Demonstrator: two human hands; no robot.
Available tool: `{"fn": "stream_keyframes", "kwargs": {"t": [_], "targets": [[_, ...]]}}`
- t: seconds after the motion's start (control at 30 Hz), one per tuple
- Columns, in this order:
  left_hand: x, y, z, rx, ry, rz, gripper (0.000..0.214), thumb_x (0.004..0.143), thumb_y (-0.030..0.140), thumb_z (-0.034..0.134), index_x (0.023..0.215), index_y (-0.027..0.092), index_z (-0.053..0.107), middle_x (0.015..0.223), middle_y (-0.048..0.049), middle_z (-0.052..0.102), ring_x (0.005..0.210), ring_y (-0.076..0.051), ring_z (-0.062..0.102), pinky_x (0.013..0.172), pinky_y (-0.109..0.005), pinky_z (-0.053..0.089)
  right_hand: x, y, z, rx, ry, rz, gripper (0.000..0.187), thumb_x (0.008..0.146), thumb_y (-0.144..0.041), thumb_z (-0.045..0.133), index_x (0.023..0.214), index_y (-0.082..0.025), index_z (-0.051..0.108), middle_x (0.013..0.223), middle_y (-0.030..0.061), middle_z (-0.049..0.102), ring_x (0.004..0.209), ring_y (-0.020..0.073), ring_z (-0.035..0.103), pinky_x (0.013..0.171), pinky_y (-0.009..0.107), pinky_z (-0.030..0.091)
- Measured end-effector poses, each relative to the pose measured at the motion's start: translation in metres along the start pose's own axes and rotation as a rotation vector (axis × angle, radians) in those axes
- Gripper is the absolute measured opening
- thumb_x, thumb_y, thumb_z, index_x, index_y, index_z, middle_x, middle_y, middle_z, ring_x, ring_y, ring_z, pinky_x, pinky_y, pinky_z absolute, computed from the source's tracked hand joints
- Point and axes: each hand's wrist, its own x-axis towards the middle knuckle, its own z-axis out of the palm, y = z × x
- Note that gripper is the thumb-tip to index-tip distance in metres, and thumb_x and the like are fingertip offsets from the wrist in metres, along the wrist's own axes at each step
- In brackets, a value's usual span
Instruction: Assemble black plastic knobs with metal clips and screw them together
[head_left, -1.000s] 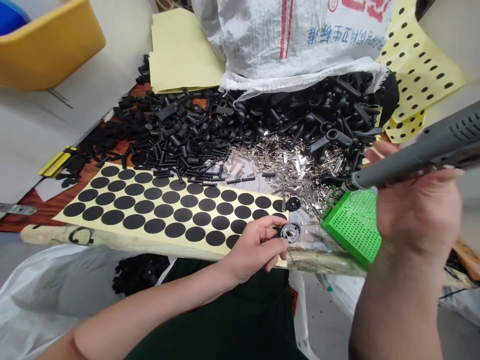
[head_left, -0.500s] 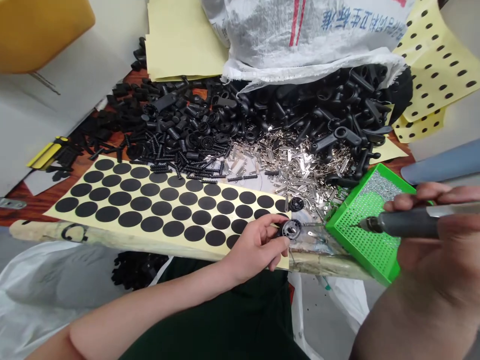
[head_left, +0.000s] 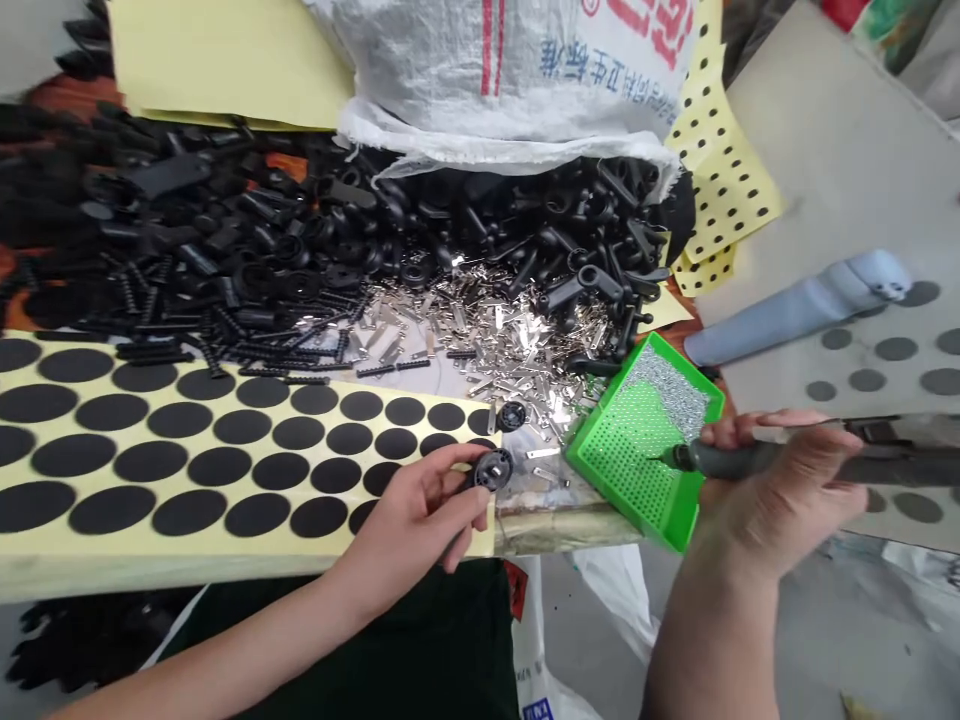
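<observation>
My left hand (head_left: 420,505) is closed around a round black plastic part (head_left: 493,468), with its open, hollow side facing up. My right hand (head_left: 780,490) grips a grey electric screwdriver (head_left: 739,460). The thin bit points left, over the perforated floor of a green tray (head_left: 581,448). Small silvery screws (head_left: 667,385) are heaped at the tray's far end. Whether a screw sits on the bit is too small to tell. Just beyond my left hand lies another round black part (head_left: 513,416), close to some flat metal strips (head_left: 544,453).
A pile of black plastic parts (head_left: 300,230) spreads across the back, beside loose metal clips (head_left: 510,330). A yellow sheet of black discs (head_left: 225,395) lies along the front edge. A white woven sack (head_left: 465,70) stands behind. A grey-blue tube (head_left: 795,305) lies at right.
The view has swung right, so the bench appears further left. The screwdriver bit has shifted slightly further over the tray. My left hand keeps hold of the round part.
</observation>
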Motion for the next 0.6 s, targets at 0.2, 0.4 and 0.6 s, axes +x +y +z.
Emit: {"fn": "stream_keyframes", "kwargs": {"t": [0.2, 0.4, 0.6], "targets": [[0.002, -0.001, 0.002, 0.077, 0.049, -0.012, 0.04, 0.083, 0.036, 0.057, 0.116, 0.013, 0.05, 0.063, 0.0046, 0.06, 0.035, -0.005, 0.042, 0.048, -0.026, 0.032, -0.001, 0.009, -0.005, 0.053, 0.029, 0.027, 0.04, 0.074, -0.049, 0.074, 0.063, -0.019, 0.051, 0.05, -0.008, 0.045, 0.04, 0.0071, 0.042, 0.041, 0.024, 0.035], [0.003, -0.002, 0.005, 0.116, 0.097, -0.035, 0.043, 0.078, 0.038, 0.059, 0.113, 0.014, 0.052, 0.06, 0.0054, 0.058, 0.032, -0.005, 0.04, 0.045, -0.025, 0.031, 0.005, 0.022, -0.01, 0.088, 0.04, 0.008, 0.041, 0.071, -0.052, 0.074, 0.063, -0.02, 0.05, 0.049, -0.0087, 0.043, 0.04, 0.0069, 0.04, 0.041, 0.023, 0.035], [0.004, -0.005, 0.003, 0.11, 0.105, -0.029, 0.045, 0.078, 0.04, 0.061, 0.114, 0.014, 0.053, 0.062, 0.0047, 0.059, 0.032, -0.004, 0.04, 0.044, -0.024, 0.033, 0.003, 0.026, -0.012, 0.098, 0.01, 0.082, 0.04, 0.073, -0.051, 0.074, 0.064, -0.019, 0.051, 0.052, -0.0076, 0.045, 0.042, 0.0067, 0.042, 0.043, 0.024, 0.034]]}}
